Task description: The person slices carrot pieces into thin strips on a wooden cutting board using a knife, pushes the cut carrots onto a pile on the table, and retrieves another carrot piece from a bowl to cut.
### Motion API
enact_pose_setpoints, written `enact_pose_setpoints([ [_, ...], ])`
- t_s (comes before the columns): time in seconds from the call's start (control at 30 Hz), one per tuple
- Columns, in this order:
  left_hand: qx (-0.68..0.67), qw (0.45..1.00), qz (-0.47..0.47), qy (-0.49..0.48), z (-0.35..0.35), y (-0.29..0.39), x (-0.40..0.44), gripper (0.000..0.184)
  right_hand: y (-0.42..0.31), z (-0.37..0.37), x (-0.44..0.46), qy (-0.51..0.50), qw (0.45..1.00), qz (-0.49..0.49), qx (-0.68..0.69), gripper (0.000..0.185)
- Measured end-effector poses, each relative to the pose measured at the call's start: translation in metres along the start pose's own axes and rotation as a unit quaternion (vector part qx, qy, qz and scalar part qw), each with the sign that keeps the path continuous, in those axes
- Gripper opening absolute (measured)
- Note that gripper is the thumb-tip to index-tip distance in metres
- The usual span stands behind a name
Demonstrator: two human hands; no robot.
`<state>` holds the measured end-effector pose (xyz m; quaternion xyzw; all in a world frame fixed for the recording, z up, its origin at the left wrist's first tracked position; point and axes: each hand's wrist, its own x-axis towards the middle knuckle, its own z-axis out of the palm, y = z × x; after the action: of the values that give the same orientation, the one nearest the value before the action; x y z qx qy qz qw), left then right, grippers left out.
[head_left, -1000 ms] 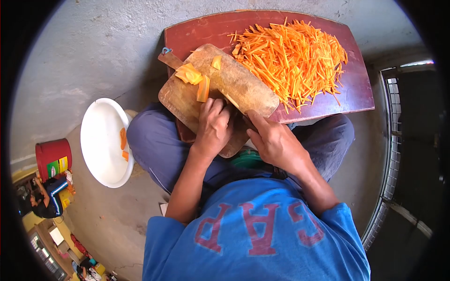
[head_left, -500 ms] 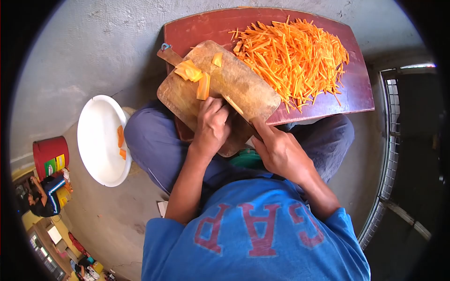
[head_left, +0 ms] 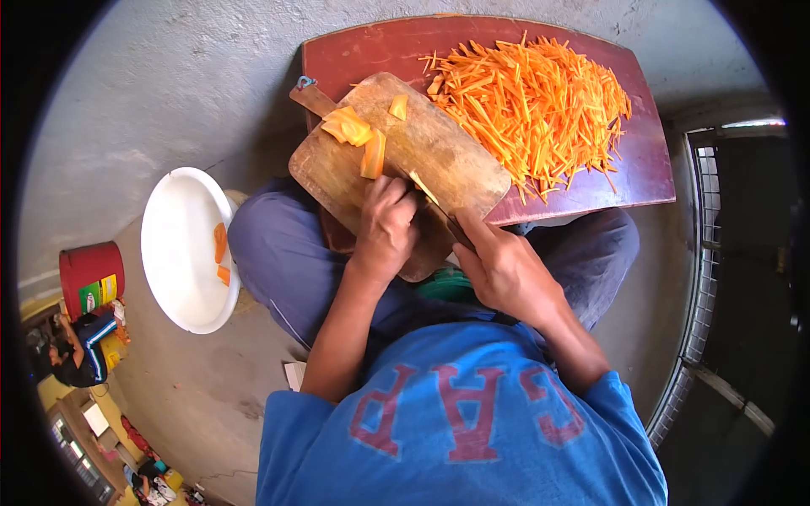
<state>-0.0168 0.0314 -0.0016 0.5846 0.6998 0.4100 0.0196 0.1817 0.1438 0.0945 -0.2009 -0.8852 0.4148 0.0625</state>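
A wooden cutting board (head_left: 456, 156) lies slanted over the near edge of a red table. My left hand (head_left: 388, 228) is closed on the board, its fingers curled down; what they press on is hidden. In my right hand (head_left: 504, 268) is a knife (head_left: 445, 218), its blade beside my left fingers and pointing up and left. A thin pale strip (head_left: 422, 186) lies along the blade. Just beyond my left hand rests an orange piece (head_left: 373, 154), with folded orange slices (head_left: 346, 126) and a small yellow piece (head_left: 398, 107) farther up the board.
Orange shreds (head_left: 540, 110) are heaped on the red table (head_left: 650, 173). A white basin (head_left: 181, 253) with orange pieces stands on the floor at left, near a red bucket (head_left: 91, 274). Another person (head_left: 80, 354) is at the far left. A green object (head_left: 447, 288) shows below the board.
The pale strip at the blade has shifted slightly and stands out more from the board. My right hand has moved slightly down and right since the first frame; my left hand keeps its grip.
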Motion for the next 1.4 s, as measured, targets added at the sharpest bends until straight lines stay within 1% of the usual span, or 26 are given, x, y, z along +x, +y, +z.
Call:
enact_pose_setpoints([
  [0.03, -0.012, 1.0, 0.006, 0.018, 0.002, 0.002, -0.002, 0.023, -0.003, -0.001, -0.006, 0.003, 1.0, 0.001, 0.011, 0.047],
  [0.17, 0.006, 0.999, -0.03, -0.01, 0.006, -0.002, -0.008, 0.025, 0.007, 0.008, -0.007, -0.006, 1.0, 0.022, 0.009, 0.047],
  [0.23, 0.008, 0.999, -0.03, -0.016, 0.002, -0.001, -0.006, 0.026, 0.003, 0.002, -0.005, 0.0, 1.0, 0.004, -0.002, 0.047],
  [0.33, 0.003, 1.0, 0.012, 0.022, 0.004, -0.003, -0.007, 0.029, 0.001, -0.001, -0.011, 0.007, 1.0, -0.01, 0.004, 0.047],
  [0.43, 0.002, 1.0, -0.02, 0.019, 0.008, -0.006, -0.009, 0.031, 0.009, 0.007, -0.011, -0.003, 1.0, 0.001, 0.003, 0.046],
  [0.57, -0.008, 0.999, -0.041, 0.009, 0.002, 0.0, -0.009, 0.029, 0.003, -0.001, -0.005, -0.013, 0.999, 0.027, 0.024, 0.043],
  [0.67, -0.014, 0.999, -0.043, 0.021, 0.008, -0.003, -0.011, 0.027, 0.0, -0.003, -0.016, -0.004, 0.998, 0.021, 0.055, 0.043],
  [0.77, -0.009, 0.999, -0.038, 0.022, 0.008, -0.003, -0.01, 0.025, 0.013, 0.01, -0.014, 0.011, 0.999, 0.015, 0.032, 0.043],
  [0.87, -0.009, 0.999, -0.031, 0.027, 0.005, 0.0, -0.009, 0.022, 0.007, 0.005, -0.01, -0.007, 1.0, 0.007, 0.019, 0.042],
  [0.93, -0.014, 0.999, -0.026, 0.043, 0.008, -0.001, -0.009, 0.021, 0.002, 0.0, -0.015, -0.01, 0.999, 0.016, 0.049, 0.042],
  [1.03, 0.017, 0.999, -0.034, 0.029, 0.01, -0.004, -0.013, 0.022, 0.009, 0.008, -0.015, -0.005, 0.998, 0.02, 0.057, 0.041],
  [1.17, 0.014, 0.999, -0.034, 0.027, 0.008, -0.004, -0.014, 0.022, 0.012, 0.007, -0.012, 0.009, 0.999, 0.0, 0.052, 0.039],
  [1.27, 0.005, 0.998, -0.031, 0.048, 0.012, -0.003, -0.012, 0.022, -0.005, -0.007, -0.018, -0.02, 0.995, 0.048, 0.083, 0.041],
  [1.4, 0.02, 0.999, -0.03, 0.036, 0.011, -0.004, -0.012, 0.026, 0.011, 0.005, -0.013, 0.007, 0.998, 0.019, 0.06, 0.039],
])
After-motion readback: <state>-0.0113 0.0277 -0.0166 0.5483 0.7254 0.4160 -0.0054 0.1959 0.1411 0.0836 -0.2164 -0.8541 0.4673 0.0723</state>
